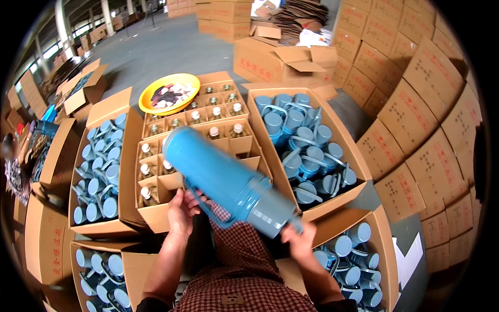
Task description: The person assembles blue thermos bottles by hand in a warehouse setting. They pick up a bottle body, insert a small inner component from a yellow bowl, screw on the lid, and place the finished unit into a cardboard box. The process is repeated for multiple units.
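Head view: my right hand (300, 240) was closed on the grey end of the blue flask (213, 171), tilted above the divided carton (160, 218). My left hand (182, 210) was beside its handle (222, 224); whether those fingers gripped, I could not tell. I noted 2 risks: a slip, if the right grip alone bore the weight, and damaged clear bottles (147, 194) below, should the flask swing or drop.

Red characters (410, 101) ran across the stacked cartons (413, 145), right side, and the open carton (254, 57) beyond carried them too!
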Action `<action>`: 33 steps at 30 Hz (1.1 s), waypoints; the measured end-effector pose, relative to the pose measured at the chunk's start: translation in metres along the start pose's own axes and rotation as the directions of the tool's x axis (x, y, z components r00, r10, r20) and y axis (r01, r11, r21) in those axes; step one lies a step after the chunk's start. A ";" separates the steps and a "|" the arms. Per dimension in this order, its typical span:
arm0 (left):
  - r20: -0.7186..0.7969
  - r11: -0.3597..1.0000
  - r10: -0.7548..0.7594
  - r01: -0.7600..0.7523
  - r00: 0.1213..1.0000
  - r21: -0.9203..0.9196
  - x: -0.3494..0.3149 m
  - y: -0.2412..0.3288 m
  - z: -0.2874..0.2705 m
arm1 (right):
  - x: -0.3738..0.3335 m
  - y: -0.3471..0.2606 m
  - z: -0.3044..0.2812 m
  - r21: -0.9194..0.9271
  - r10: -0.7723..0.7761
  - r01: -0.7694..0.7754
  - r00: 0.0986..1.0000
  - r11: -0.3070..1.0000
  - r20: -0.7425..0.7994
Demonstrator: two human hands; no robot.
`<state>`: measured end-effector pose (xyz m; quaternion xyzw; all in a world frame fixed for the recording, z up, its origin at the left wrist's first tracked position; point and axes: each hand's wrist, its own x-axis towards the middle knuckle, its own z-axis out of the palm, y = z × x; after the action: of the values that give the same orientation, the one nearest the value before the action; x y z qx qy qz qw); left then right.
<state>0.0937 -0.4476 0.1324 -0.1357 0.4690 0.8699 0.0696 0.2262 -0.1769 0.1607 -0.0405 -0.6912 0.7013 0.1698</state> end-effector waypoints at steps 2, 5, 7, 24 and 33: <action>0.266 0.991 0.108 -0.125 0.958 0.048 -0.002 0.009 0.027 | 0.027 -0.006 -0.024 0.168 0.010 0.013 0.991 0.986 -0.133; 0.359 0.973 0.045 -0.123 0.932 0.197 0.008 -0.001 0.029 | 0.062 -0.030 -0.048 -0.148 -0.156 0.130 0.970 0.980 -0.186; 0.290 0.955 0.030 -0.113 0.956 0.274 0.014 -0.023 0.013 | 0.091 -0.042 -0.069 -0.553 -0.269 0.183 0.960 0.813 -0.078; 0.120 0.947 -0.120 0.078 0.985 0.311 0.025 -0.079 -0.041 | 0.300 -0.074 -0.106 -0.891 -0.036 0.437 0.899 0.120 0.436; 0.129 0.943 -0.167 0.120 0.977 0.309 0.035 -0.080 -0.040 | 0.379 -0.063 -0.040 -0.813 -0.273 0.570 0.768 -0.121 0.579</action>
<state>0.0874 -0.4374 0.0376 -0.0900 0.5775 0.7891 0.1888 -0.1065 -0.0285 0.2885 0.1587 -0.9574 -0.0586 0.2339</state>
